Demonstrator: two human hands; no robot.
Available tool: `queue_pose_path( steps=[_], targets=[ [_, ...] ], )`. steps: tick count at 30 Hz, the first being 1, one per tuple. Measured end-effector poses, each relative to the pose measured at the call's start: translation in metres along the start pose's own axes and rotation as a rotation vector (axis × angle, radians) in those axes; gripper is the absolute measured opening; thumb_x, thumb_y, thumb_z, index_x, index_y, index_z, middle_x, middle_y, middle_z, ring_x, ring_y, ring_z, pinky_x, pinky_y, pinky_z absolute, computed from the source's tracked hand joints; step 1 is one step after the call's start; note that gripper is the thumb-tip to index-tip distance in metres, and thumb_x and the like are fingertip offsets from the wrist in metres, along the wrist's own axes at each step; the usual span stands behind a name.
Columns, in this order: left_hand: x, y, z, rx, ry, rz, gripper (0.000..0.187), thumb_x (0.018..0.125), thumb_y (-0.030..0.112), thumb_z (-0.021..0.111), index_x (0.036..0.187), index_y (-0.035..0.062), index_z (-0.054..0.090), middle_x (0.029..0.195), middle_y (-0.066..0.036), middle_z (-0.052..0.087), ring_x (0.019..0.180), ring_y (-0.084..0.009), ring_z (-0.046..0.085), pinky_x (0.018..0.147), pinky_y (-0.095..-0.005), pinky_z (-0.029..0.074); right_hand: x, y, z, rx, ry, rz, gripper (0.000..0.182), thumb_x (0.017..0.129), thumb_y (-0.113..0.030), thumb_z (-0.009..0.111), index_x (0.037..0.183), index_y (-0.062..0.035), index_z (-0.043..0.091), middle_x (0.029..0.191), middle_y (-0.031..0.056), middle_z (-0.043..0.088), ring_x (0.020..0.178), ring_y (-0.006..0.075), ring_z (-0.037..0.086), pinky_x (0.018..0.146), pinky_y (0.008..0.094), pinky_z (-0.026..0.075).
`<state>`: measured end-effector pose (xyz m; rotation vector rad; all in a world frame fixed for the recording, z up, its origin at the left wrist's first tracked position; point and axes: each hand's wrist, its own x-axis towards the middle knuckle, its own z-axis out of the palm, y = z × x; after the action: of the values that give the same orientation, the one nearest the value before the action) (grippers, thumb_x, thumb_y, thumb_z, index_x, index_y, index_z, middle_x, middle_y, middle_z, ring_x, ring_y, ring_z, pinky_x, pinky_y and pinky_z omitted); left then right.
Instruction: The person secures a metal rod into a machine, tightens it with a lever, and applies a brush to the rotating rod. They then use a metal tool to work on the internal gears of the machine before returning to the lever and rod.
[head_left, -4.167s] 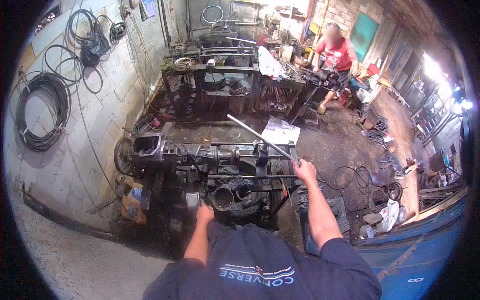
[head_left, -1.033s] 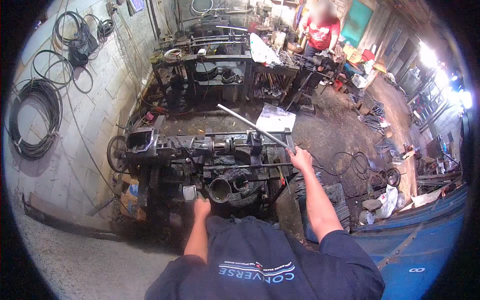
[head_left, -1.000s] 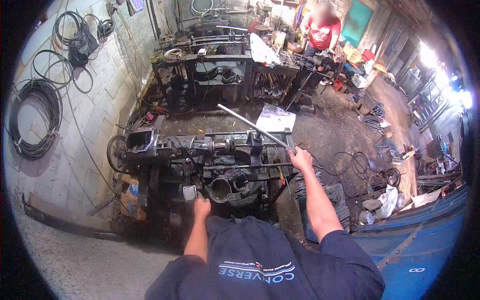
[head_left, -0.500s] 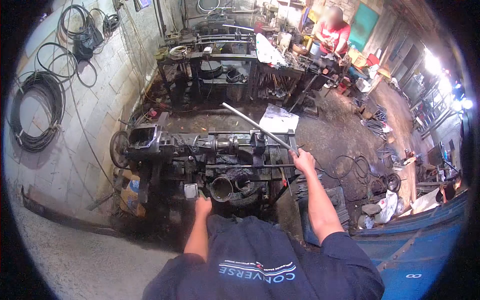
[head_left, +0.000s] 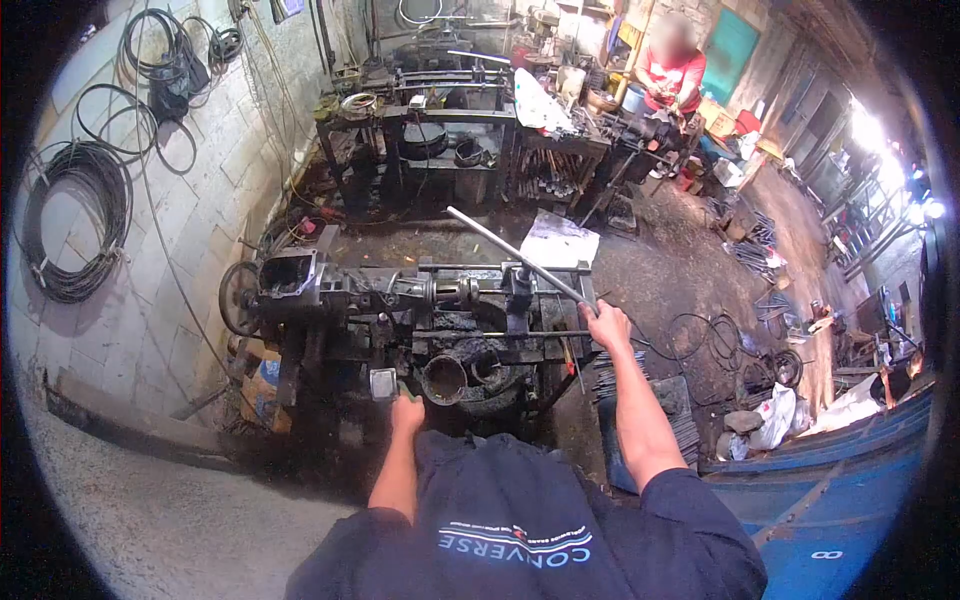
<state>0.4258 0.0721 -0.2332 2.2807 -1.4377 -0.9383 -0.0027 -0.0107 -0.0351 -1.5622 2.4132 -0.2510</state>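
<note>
A long grey metal rod (head_left: 515, 252) slants over the machine from upper left to lower right. My right hand (head_left: 606, 326) is closed round its lower right end. Below the machine's front side, my left hand (head_left: 408, 410) is closed near a small pale square-topped piece (head_left: 383, 382); a short greenish bit shows at its fingers, and what it grips is too small to name. The dark greasy machine (head_left: 400, 290) has a wheel (head_left: 239, 299) at its left end. A round open container (head_left: 444, 379) stands just right of my left hand.
Another person (head_left: 672, 75) in a red top is at the back right by a cluttered bench. A second metal frame (head_left: 420, 115) stands behind the machine. Coiled cables (head_left: 75, 222) hang on the left wall. Thin rods (head_left: 675, 415) lie at the right.
The view has shifted very slightly. The other person's arms and upper body have moved a little. Both of my hands hold nearly the same position, with the rod almost unmoved.
</note>
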Motion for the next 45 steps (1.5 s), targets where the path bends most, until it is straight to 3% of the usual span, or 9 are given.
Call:
queue_pose_path(
  steps=[6, 8, 16, 29, 40, 42, 45],
  targets=[
    [-0.003, 0.003, -0.002, 0.009, 0.019, -0.002, 0.048, 0.088, 0.031, 0.06, 0.12, -0.005, 0.058, 0.107, -0.032, 0.063, 0.102, -0.0466, 0.061, 0.09, -0.0512, 0.048, 0.0, 0.001, 0.001, 0.022, -0.012, 0.0, 0.062, 0.091, -0.059, 0.053, 0.125, -0.0068, 0.06, 0.11, 0.0264, 0.066, 0.109, 0.0425, 0.061, 0.091, 0.0512, 0.047],
    [-0.003, 0.003, -0.003, 0.013, 0.012, -0.002, 0.049, 0.088, 0.031, 0.06, 0.121, -0.0048, 0.057, 0.108, -0.032, 0.063, 0.102, -0.0465, 0.061, 0.09, -0.0513, 0.048, 0.0, 0.001, 0.003, 0.033, 0.063, -0.035, 0.056, 0.091, -0.057, 0.054, 0.106, -0.0032, 0.064, 0.101, 0.0267, 0.067, 0.102, 0.0445, 0.063, 0.087, 0.054, 0.048],
    [0.001, -0.001, 0.002, 0.037, -0.001, 0.009, 0.05, 0.089, 0.03, 0.059, 0.123, -0.0055, 0.055, 0.107, -0.032, 0.064, 0.104, -0.0463, 0.061, 0.091, -0.0508, 0.048, 0.003, 0.002, 0.006, 0.02, 0.047, -0.037, 0.059, 0.091, -0.057, 0.053, 0.109, -0.003, 0.064, 0.101, 0.0266, 0.067, 0.102, 0.0442, 0.063, 0.087, 0.0534, 0.048],
    [-0.004, 0.005, -0.003, 0.011, 0.002, -0.042, 0.046, 0.088, 0.033, 0.06, 0.111, -0.0073, 0.062, 0.107, -0.032, 0.064, 0.104, -0.0449, 0.062, 0.09, -0.0504, 0.048, 0.001, 0.0, 0.002, 0.028, -0.012, -0.011, 0.063, 0.092, -0.059, 0.051, 0.121, -0.004, 0.062, 0.11, 0.027, 0.066, 0.108, 0.0428, 0.062, 0.092, 0.0516, 0.047],
    [-0.003, 0.006, -0.005, 0.007, 0.004, -0.036, 0.044, 0.088, 0.032, 0.059, 0.107, -0.0074, 0.064, 0.107, -0.032, 0.064, 0.104, -0.0458, 0.061, 0.092, -0.0505, 0.048, 0.003, 0.001, 0.008, 0.004, 0.032, -0.044, 0.06, 0.091, -0.057, 0.052, 0.116, -0.0026, 0.064, 0.101, 0.0263, 0.068, 0.101, 0.0433, 0.064, 0.088, 0.052, 0.049],
    [-0.003, 0.007, -0.007, 0.04, -0.078, -0.059, 0.054, 0.091, 0.034, 0.058, 0.129, -0.0041, 0.052, 0.117, -0.028, 0.062, 0.111, -0.0429, 0.058, 0.094, -0.0485, 0.046, 0.003, 0.003, 0.009, 0.01, 0.034, -0.041, 0.06, 0.091, -0.056, 0.052, 0.116, -0.0026, 0.064, 0.101, 0.0263, 0.068, 0.101, 0.0433, 0.064, 0.087, 0.052, 0.049],
    [-0.005, 0.011, -0.011, 0.036, -0.098, -0.076, 0.055, 0.091, 0.034, 0.057, 0.131, -0.0034, 0.051, 0.121, -0.027, 0.06, 0.114, -0.0422, 0.057, 0.096, -0.0481, 0.045, 0.002, 0.003, 0.009, 0.018, 0.045, -0.043, 0.06, 0.091, -0.056, 0.053, 0.117, -0.0028, 0.064, 0.101, 0.0261, 0.068, 0.1, 0.0434, 0.064, 0.087, 0.0521, 0.049]
  ],
)
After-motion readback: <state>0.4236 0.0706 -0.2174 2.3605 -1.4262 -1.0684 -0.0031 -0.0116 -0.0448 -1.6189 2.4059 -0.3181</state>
